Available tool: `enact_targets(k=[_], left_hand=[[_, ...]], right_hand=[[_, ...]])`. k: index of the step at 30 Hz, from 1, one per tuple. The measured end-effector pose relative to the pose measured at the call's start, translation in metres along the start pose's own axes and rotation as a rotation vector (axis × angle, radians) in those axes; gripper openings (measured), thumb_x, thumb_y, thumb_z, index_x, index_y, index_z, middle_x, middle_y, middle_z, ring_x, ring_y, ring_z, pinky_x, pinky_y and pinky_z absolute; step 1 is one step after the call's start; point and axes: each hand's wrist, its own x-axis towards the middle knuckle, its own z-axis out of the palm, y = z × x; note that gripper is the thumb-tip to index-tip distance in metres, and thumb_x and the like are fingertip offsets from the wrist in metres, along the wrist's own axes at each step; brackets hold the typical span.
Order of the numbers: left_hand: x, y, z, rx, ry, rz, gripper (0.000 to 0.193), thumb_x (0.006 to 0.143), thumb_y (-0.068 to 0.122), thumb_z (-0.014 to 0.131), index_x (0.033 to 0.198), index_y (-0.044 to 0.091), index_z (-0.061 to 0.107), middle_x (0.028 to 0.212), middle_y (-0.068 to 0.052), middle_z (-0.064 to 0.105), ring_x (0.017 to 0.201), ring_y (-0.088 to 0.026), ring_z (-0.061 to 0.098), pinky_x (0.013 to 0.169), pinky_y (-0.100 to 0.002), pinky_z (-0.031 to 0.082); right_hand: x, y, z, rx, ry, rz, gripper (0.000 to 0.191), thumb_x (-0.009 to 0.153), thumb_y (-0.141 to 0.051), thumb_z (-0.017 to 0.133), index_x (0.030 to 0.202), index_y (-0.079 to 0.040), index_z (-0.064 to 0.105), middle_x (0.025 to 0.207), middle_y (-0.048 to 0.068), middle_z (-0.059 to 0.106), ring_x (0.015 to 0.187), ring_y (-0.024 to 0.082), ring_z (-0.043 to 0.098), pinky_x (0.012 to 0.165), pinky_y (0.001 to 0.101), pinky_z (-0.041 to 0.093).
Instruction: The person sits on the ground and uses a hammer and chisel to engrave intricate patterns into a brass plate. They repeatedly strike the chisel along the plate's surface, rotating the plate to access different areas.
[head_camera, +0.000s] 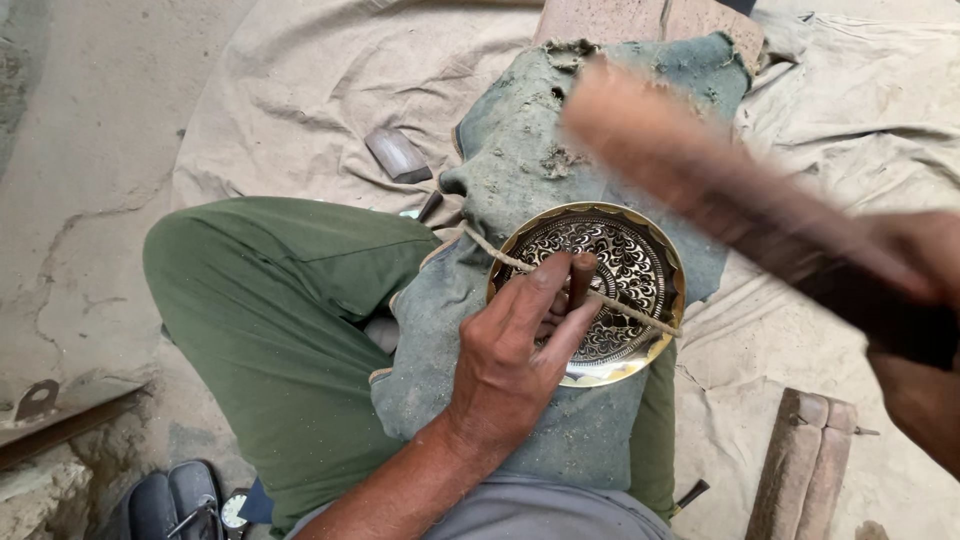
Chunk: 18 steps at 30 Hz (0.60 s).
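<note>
Here the left hand (510, 350) pinches a short punch (581, 277) upright on the brass plate (640, 262), which lies w/ a string across it on the padded lap, while the right hand (915, 285), further off up-right, grips a blurred wooden mallet (690, 165) angled diag. above.

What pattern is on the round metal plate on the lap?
The brass plate shows dense engraved scrollwork with dark recesses and a polished scalloped rim, seen in the head view.
</note>
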Motion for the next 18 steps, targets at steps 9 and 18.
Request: enact_targets(k=[9, 18], left_hand=[[0.001, -0.001, 0.001, 0.05, 0.007, 0.033, 0.043, 0.093, 0.009, 0.079, 0.13, 0.003, 0.058, 0.096, -0.012, 0.069, 0.084, -0.021, 0.075, 0.067, -0.032, 0.065], [0.001, 0.0, -0.003, 0.057, -0.019, 0.017, 0.045, 0.092, 0.01, 0.079, 0.133, 0.004, 0.06, 0.097, -0.012, 0.07, 0.084, -0.022, 0.075, 0.068, -0.034, 0.063]], right_hand=[[-0.001, -0.019, -0.002, -0.178, 0.066, -0.043, 0.046, 0.073, 0.011, 0.071, 0.118, 0.0, 0.07, 0.084, 0.016, 0.07, 0.073, 0.028, 0.068, 0.069, 0.0392, 0.053], [-0.011, -0.002, 0.008, -0.075, 0.111, 0.074, 0.049, 0.078, 0.016, 0.069, 0.125, 0.003, 0.064, 0.088, 0.019, 0.067, 0.072, 0.028, 0.066, 0.068, 0.039, 0.053]])
